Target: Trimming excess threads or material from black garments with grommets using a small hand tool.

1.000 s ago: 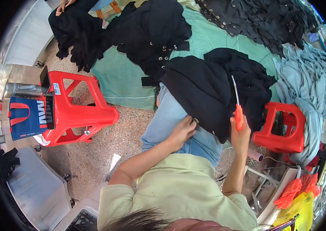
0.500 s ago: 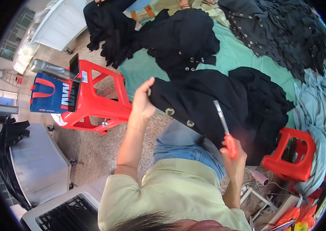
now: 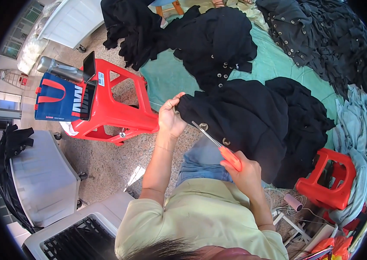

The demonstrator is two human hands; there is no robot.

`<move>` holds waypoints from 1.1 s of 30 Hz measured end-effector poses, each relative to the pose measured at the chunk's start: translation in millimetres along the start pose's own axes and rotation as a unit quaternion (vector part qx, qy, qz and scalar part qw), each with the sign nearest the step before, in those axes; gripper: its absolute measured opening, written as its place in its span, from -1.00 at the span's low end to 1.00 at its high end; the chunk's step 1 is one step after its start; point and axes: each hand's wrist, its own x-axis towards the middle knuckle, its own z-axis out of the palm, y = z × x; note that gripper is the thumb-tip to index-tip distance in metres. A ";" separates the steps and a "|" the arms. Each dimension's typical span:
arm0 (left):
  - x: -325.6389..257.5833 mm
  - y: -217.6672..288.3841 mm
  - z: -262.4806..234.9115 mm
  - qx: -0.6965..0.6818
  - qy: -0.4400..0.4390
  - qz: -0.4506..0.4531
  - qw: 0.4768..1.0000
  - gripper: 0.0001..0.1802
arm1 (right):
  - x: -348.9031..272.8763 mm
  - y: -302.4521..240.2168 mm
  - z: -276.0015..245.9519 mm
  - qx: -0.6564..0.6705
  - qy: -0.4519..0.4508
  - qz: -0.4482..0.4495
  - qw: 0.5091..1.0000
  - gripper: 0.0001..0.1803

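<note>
A black cloth (image 3: 244, 112) with round metal eyelets along its edge spreads over my lap. My left hand (image 3: 171, 118) pinches its upper left corner and holds that edge up. Held in my right hand (image 3: 246, 175) are slim scissors (image 3: 230, 158) with orange handles, their narrow metal blades pointing up and left. The blade tips are at the cloth's edge beside an eyelet, close to my left hand; I cannot tell whether they touch the cloth.
A red stool (image 3: 118, 106) at left carries a blue bag (image 3: 57, 97), a steel flask (image 3: 60, 69) and a dark phone-like screen. Another red stool (image 3: 328, 177) stands right. Black cloth heaps (image 3: 218, 43) lie ahead on a green sheet (image 3: 161, 76); someone sits beyond.
My right hand has moved left and turned the scissors toward the cloth's edge near my left hand. My left hand has shifted slightly right, bunching the corner.
</note>
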 end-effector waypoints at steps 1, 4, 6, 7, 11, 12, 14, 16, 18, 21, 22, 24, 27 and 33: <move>3.3 -1.2 -4.3 -0.008 0.005 0.004 1.000 -0.68 | 1.5 0.9 0.6 -0.001 -0.001 -0.001 1.000 -0.71; 7.8 -6.3 -10.7 -0.005 0.026 -0.006 1.000 -0.62 | 5.1 8.5 4.1 0.005 0.039 -0.018 0.999 -0.67; 8.0 -14.8 -6.3 0.006 0.041 -0.022 0.999 -0.59 | 6.9 14.0 3.5 0.055 0.101 0.012 0.993 -0.67; 1.0 -22.4 1.6 0.014 0.073 -0.055 0.996 -0.54 | 6.3 16.1 1.5 0.065 0.108 0.027 0.992 -0.66; -25.0 -54.6 -29.2 0.025 0.068 -0.130 0.989 -0.58 | -2.2 22.9 -6.1 0.067 0.113 0.054 0.990 -0.68; -28.4 -61.3 -37.4 0.025 0.034 -0.133 0.990 -0.64 | -4.4 24.6 -5.8 0.066 0.123 0.046 0.989 -0.68; -32.3 -67.8 -53.0 0.040 0.087 -0.124 0.988 -0.80 | -6.4 30.9 -2.4 0.060 0.078 0.059 0.993 -0.69; -29.9 -69.5 -48.0 0.061 0.119 -0.126 0.983 -0.87 | -6.4 31.7 1.2 0.047 0.083 0.062 0.994 -0.67; -27.0 -72.0 -43.5 0.088 0.107 -0.113 0.984 -0.89 | -3.7 33.1 4.7 0.023 0.118 0.021 0.993 -0.66; -29.0 -74.6 -32.7 0.140 0.114 -0.106 0.978 -0.88 | -5.3 27.0 1.6 0.032 0.125 0.038 0.991 -0.66; -30.0 -73.8 -28.4 0.166 0.124 -0.102 0.973 -0.82 | -4.0 26.0 0.4 0.032 0.128 0.030 0.991 -0.66; -32.9 -74.3 -29.5 0.178 0.118 -0.095 0.972 -0.79 | -3.0 26.3 0.3 0.035 0.121 0.043 0.991 -0.66; -34.1 -75.5 -34.9 0.173 0.105 -0.086 0.975 -0.81 | 0.2 30.1 1.7 0.031 0.123 0.042 0.991 -0.66; -37.5 -73.4 -26.2 0.166 0.102 -0.082 0.977 -0.87 | 2.6 26.3 0.9 0.026 0.113 0.064 0.991 -0.66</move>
